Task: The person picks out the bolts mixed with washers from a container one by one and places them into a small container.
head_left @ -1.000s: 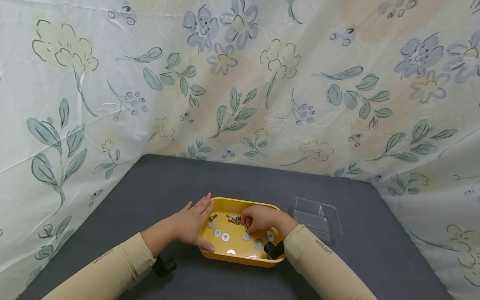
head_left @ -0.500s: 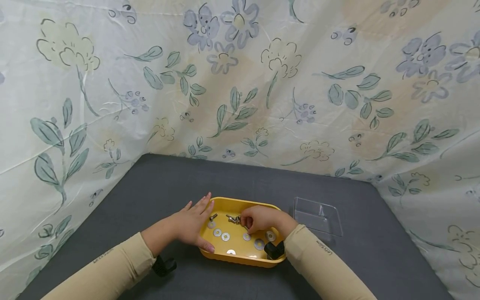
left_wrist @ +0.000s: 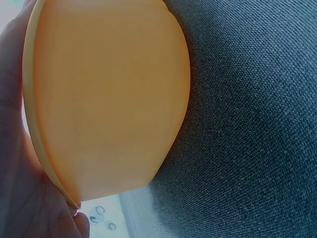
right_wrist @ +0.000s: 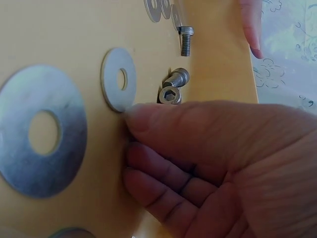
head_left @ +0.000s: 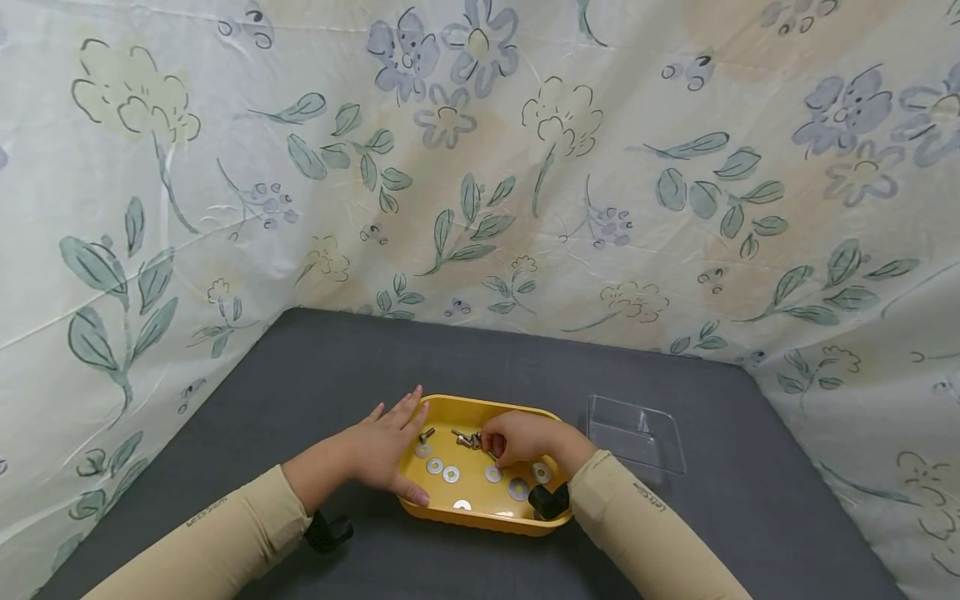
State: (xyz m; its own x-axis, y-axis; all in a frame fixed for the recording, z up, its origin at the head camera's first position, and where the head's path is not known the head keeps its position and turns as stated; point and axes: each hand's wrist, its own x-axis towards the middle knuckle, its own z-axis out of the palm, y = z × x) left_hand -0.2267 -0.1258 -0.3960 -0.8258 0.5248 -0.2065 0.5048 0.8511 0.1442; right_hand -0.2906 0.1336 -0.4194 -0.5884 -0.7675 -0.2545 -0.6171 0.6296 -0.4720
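A yellow plastic tray (head_left: pixel 487 493) holds several flat metal washers and several short hex-socket screws (head_left: pixel 462 439). My left hand (head_left: pixel 381 448) rests against the tray's left end, fingers spread and straight, the thumb over the near rim. Inside the tray my right hand (head_left: pixel 522 437) reaches down with curled fingers. In the right wrist view its thumb tip touches the edge of a small washer (right_wrist: pixel 110 82) lying on the tray floor. What lies between thumb and fingers is hidden. A larger washer (right_wrist: pixel 72 139) lies nearby, and one screw (right_wrist: pixel 185 43) stands apart from the others.
A clear plastic container (head_left: pixel 637 433) stands right of the tray on the dark grey tabletop (head_left: pixel 420 350). A black strap (head_left: pixel 327 532) hangs by the left wrist, another black piece (head_left: pixel 549 502) by the right wrist. Floral cloth (head_left: pixel 465 208) encloses the table behind and at the sides.
Both hands stay in place. A thin sliver under the right fingertips shows slightly less than a second ago; the washers and screws have not visibly moved.
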